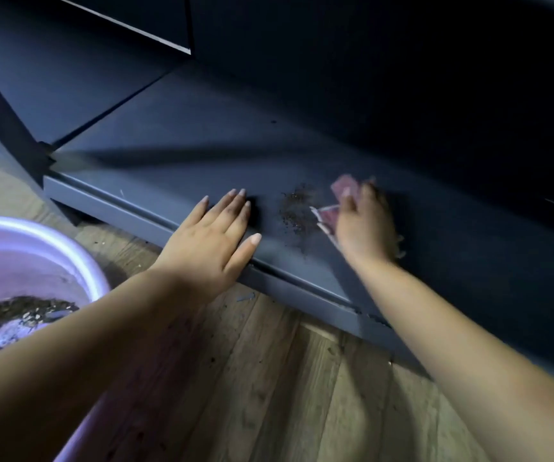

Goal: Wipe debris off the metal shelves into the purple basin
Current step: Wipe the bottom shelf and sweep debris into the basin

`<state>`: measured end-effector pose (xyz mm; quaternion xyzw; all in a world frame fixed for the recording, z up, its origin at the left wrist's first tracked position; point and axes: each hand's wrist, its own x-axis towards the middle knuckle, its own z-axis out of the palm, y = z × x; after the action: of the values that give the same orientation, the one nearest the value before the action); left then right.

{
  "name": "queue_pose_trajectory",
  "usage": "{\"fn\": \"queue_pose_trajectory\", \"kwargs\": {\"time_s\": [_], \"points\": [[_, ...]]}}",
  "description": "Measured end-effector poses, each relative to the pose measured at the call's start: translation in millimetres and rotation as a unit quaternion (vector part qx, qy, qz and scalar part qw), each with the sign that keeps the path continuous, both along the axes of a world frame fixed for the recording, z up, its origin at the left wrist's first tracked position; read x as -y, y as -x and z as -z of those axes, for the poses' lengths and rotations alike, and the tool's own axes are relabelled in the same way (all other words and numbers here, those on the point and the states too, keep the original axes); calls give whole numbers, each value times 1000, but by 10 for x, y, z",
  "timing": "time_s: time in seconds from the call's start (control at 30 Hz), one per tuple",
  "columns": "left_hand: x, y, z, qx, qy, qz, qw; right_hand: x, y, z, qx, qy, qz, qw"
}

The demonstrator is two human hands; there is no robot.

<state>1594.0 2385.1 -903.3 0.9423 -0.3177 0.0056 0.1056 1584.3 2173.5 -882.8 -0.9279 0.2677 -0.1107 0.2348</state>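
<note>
— What did the fingers show at that instant?

— The right hand (364, 225) was motion-blurred; its fingers curled over a pinkish-red cloth (330, 216) pressed to the lowest metal shelf (175, 161), near the shelf's front edge. The left hand (217, 233) lay flat, fingers straight and slightly spread, palm across that same front edge, holding nothing.

— And between the two hands?

— A small patch of dark, crumbly debris (294, 210) sat on the shelf just left of the cloth, a little in from the front edge.

— Where was the purple basin (79, 258)?

— On the wooden floor (269, 378) below the shelf's front-left corner, well to the left of the patch, partly hidden by the left forearm. It already held a layer of dark debris, so a good share of the job looked done.

— What remained?

— By my judgement, that last patch had to reach the front edge and go into the basin. Specks also lay on the floor beside the basin. The shelf's far right side was too dark to judge.
</note>
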Motion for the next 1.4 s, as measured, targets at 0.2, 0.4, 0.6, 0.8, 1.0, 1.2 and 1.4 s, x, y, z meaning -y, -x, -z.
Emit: {"fn": "queue_pose_trajectory", "kwargs": {"time_s": [0.2, 0.4, 0.6, 0.8, 1.0, 1.2, 1.4], "points": [[-166, -50, 61, 30, -23, -2, 999, 309, 97, 126, -43, 69, 18, 997], [-172, -33, 168, 82, 1, -10, 997, -355, -313, 151, -5, 74, -142, 987], [-246, -164, 141, 100, 0, -12, 995, 88, -536, 139, 58, 100, -93, 989], [-245, -373, 166, 112, -2, -7, 994, 850, -966, 82, -114, 83, 0, 990], [-243, -388, 170, 120, 2, -6, 993, 232, -1312, 132, -49, 50, -217, 974], [-278, -462, 123, 107, 0, -19, 994, -211, -1292, 184, 61, -73, -414, 905], [-554, -630, 29, 137, -18, -69, 988, 677, -1741, 248, 42, -20, -166, 985]]}}
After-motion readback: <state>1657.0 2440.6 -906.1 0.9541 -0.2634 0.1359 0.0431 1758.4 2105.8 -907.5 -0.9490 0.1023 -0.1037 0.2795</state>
